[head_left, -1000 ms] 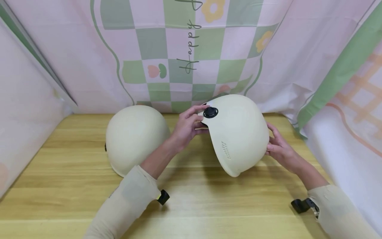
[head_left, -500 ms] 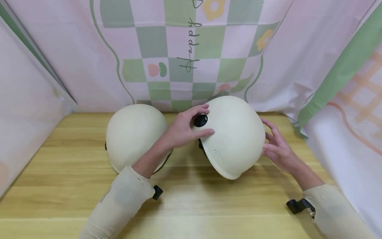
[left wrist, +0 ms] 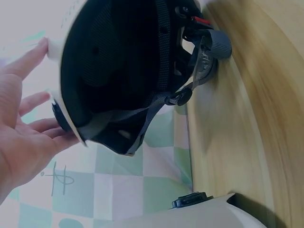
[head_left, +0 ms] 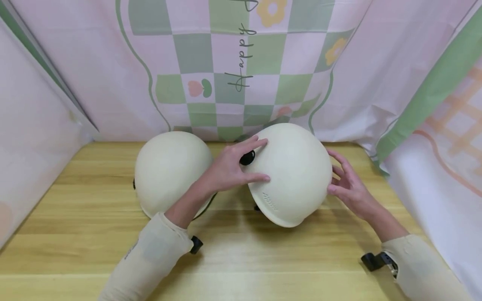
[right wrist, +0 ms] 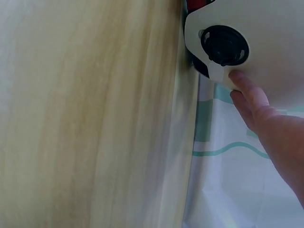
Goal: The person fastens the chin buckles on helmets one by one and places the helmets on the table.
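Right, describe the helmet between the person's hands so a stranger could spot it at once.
On the wooden table, before the checkered cloth, sits a cream helmet. To its right is the target helmet, also cream: only this one has the left hand and right hand touching it.

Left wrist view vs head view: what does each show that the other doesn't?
Only left wrist: a helmet's dark interior and a small red part.
Only head: the right hand, both sleeves, yellow flower prints.
Both: the left hand, the cream helmet between the hands, the second cream helmet, wooden table, checkered curtain.
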A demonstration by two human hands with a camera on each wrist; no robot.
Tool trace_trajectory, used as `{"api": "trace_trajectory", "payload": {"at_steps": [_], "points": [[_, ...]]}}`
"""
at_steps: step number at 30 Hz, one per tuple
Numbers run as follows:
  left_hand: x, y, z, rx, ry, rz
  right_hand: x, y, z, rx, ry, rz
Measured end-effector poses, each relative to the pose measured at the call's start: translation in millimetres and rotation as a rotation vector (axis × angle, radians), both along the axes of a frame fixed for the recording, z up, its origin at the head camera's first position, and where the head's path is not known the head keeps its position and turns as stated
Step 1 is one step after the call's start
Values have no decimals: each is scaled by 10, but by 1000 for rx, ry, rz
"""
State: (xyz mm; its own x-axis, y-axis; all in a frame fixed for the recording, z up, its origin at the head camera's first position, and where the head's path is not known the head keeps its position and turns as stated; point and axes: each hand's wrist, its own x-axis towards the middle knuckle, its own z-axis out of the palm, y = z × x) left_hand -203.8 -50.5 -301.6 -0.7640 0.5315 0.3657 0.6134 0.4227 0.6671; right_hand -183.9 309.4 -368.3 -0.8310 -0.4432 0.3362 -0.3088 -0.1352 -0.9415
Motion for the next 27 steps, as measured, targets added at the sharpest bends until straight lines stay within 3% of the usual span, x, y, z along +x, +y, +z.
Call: {"api": "trace_trajectory", "payload": {"at_steps": [9,14,27], "points": [[11,7,-11,-37,-23,14,33,-62,31,80,15,-93],[39,55,-32,-60,-59,38,44,-62,25,90,7,-95],[53,96,-181,75,-130,82,30,-106,78,168,13,-105]]}}
